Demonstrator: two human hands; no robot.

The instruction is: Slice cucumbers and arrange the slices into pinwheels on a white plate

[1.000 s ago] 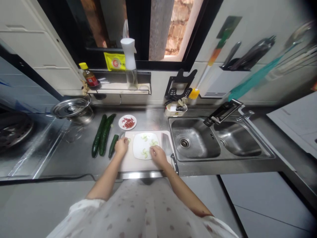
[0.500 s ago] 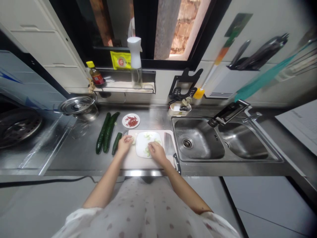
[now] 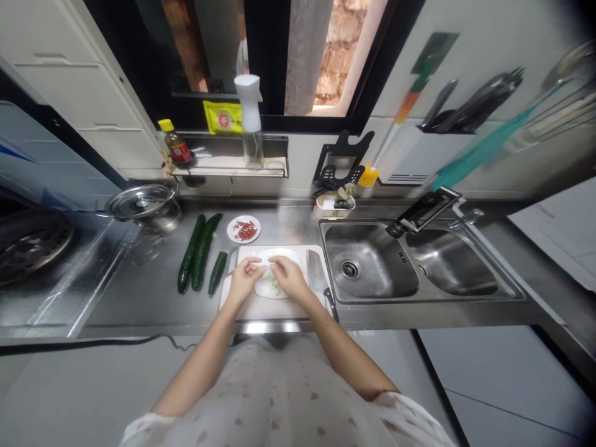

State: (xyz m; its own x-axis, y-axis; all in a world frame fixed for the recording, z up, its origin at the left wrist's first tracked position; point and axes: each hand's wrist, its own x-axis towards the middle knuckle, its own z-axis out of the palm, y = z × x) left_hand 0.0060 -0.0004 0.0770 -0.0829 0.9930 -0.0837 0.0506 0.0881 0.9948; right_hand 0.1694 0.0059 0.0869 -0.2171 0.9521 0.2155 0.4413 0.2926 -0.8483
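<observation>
Grip of left hand (image 3: 245,279) and right hand (image 3: 288,276) fingertip to fingertip over white plate (image 3: 285,253), closure unclear.

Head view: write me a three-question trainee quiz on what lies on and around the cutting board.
1. True or false: the left hand and the right hand are both over the white plate.
2. Which of these lies on the cutting board, to the right of the plate? A: a cleaver. B: a spoon. C: a bottle.
3. How many cucumbers, long or short, lie on the counter left of the board?

Key: 1 true. 2 A. 3 three: two long ones and one shorter piece.
</observation>
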